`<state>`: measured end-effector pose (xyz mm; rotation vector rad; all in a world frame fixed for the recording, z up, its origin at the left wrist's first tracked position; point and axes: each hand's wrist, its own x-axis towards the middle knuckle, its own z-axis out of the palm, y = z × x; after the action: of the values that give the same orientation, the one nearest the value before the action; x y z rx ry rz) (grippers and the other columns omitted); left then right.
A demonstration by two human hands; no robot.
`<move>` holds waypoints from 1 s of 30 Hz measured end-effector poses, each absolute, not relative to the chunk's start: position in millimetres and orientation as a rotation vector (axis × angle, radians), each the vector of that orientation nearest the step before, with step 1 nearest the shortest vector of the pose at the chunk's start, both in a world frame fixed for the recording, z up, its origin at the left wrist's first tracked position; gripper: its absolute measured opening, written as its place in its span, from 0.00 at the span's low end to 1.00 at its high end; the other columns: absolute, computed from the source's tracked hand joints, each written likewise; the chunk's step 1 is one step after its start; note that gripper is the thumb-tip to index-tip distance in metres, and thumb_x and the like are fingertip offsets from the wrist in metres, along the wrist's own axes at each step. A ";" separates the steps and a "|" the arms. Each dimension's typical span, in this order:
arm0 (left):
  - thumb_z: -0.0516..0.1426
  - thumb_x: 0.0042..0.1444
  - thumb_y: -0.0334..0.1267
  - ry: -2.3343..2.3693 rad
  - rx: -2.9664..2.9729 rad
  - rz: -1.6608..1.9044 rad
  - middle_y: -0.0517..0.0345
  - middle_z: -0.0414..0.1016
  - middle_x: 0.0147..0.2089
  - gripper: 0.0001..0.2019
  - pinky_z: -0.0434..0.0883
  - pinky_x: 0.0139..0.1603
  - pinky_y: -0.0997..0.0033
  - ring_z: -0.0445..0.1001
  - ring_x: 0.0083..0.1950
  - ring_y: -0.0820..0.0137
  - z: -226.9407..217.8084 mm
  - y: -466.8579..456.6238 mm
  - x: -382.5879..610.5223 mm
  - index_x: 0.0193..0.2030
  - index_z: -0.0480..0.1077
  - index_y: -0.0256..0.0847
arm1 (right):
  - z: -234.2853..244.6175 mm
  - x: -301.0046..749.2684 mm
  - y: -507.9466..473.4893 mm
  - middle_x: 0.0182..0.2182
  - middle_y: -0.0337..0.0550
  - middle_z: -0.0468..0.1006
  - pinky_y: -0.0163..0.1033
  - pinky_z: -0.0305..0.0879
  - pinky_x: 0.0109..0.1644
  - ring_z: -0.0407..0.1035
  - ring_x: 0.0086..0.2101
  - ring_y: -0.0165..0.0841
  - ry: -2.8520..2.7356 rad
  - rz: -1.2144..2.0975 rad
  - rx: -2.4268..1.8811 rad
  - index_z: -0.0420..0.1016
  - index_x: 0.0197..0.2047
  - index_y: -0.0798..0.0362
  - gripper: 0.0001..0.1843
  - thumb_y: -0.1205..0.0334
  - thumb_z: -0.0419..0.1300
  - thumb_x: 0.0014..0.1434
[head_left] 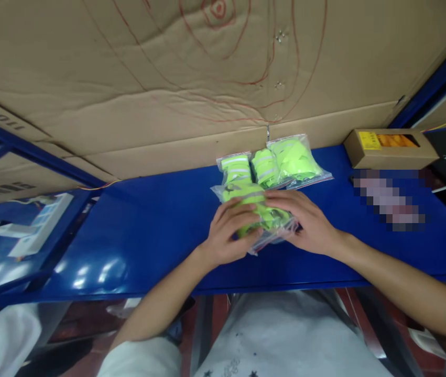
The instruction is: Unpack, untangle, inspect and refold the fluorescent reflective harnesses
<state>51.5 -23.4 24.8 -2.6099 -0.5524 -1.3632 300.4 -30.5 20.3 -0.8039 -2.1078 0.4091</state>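
Observation:
Both my hands are around a bagged reflective vest [254,196], a bundle of neon yellow-green cloth with a grey band inside a clear plastic bag. My left hand [230,233] grips its left side, fingers curled over the front. From the right, my right hand [307,222] clasps the bundle, thumb side up; some of its fingers are hidden. The bag's open-looking lower edge sticks out between the hands, slightly blurred. Just behind are more such bagged bundles: one with pale stripes [235,167], a middle one [265,167] and a larger one [297,159] at the right.
The blue tabletop [148,225] ends at a cardboard wall [167,120] marked with red rings. A brown box [391,149] with a cut-out window sits at the back right, near a pixelated patch. White power strips [42,225] lie left, beyond a blue frame. A white sleeve shows lower left.

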 end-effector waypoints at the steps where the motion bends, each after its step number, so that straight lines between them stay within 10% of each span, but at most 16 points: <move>1: 0.62 0.64 0.32 -0.521 -2.568 -1.315 0.61 0.82 0.45 0.05 0.77 0.64 0.55 0.81 0.53 0.68 21.5 -26.6 50.6 0.44 0.73 0.47 | 18.8 306.2 -33.8 0.62 0.50 0.77 0.54 0.68 0.66 0.71 0.62 0.46 -2.182 0.262 -0.760 0.71 0.68 0.44 0.24 0.56 0.61 0.70; 12: 0.62 0.61 0.39 -0.400 -2.713 -0.625 0.55 0.80 0.50 0.03 0.79 0.49 0.55 0.76 0.51 0.61 -3.9 -62.9 31.9 0.42 0.76 0.49 | -9.9 340.7 -81.8 0.40 0.42 0.87 0.46 0.70 0.56 0.77 0.44 0.37 -2.557 -0.246 -0.531 0.81 0.55 0.46 0.16 0.68 0.58 0.69; 18: 0.62 0.65 0.40 -0.490 -2.733 -0.589 0.56 0.80 0.51 0.04 0.78 0.55 0.56 0.76 0.55 0.62 0.5 -74.2 28.0 0.44 0.76 0.45 | -0.7 333.8 -81.1 0.44 0.45 0.87 0.46 0.69 0.55 0.77 0.44 0.37 -2.586 -0.185 -0.516 0.81 0.54 0.49 0.14 0.66 0.56 0.72; 22: 0.61 0.66 0.57 -0.557 -2.833 -0.693 0.51 0.80 0.48 0.20 0.75 0.55 0.55 0.77 0.55 0.60 4.8 -78.8 29.1 0.45 0.74 0.40 | -0.3 326.2 -88.0 0.44 0.46 0.85 0.47 0.69 0.55 0.77 0.44 0.38 -2.503 -0.144 -0.581 0.79 0.53 0.55 0.12 0.58 0.63 0.71; 26: 0.64 0.64 0.46 -0.633 -2.916 -0.918 0.52 0.80 0.45 0.13 0.75 0.51 0.60 0.79 0.49 0.62 17.1 -70.3 28.5 0.45 0.73 0.39 | 3.0 322.7 -83.1 0.45 0.45 0.85 0.46 0.70 0.54 0.78 0.44 0.38 -2.452 -0.119 -0.660 0.77 0.55 0.54 0.11 0.67 0.62 0.70; 30: 0.63 0.64 0.56 -0.850 -3.130 -1.032 0.43 0.76 0.57 0.27 0.75 0.60 0.54 0.77 0.60 0.56 33.0 -33.9 16.9 0.61 0.70 0.42 | 8.7 326.7 -57.1 0.45 0.44 0.84 0.37 0.74 0.50 0.79 0.44 0.32 -2.249 0.270 -0.894 0.75 0.54 0.52 0.11 0.71 0.56 0.72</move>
<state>16.9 -33.9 33.0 -3.1296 -0.8496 -1.0319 326.7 -57.1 8.7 -0.8936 -2.2488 0.2700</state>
